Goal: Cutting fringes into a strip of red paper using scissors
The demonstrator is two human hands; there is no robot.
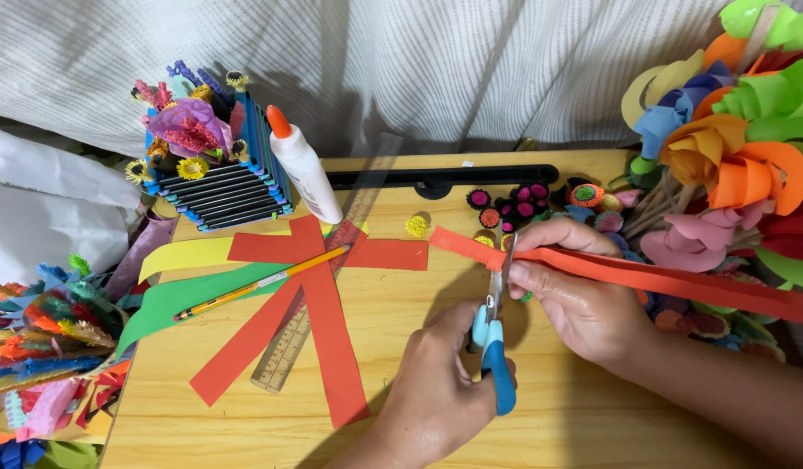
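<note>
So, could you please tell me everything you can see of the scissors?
The scissors have blue plastic handles and short metal blades. They stand nearly upright above the wooden table, tips pointing away. The left hand grips the handles; the blades close around the edge of a long folded red paper strip, which the right hand pinches.

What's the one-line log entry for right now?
left hand: working blue scissors | right hand: holding folded red paper strip | blades at strip's left end | wooden table: pencil, ruler

Matt orange paper strip [662, 280], glossy blue plastic-handled metal scissors [495, 347], smooth wooden table [592, 417].
</note>
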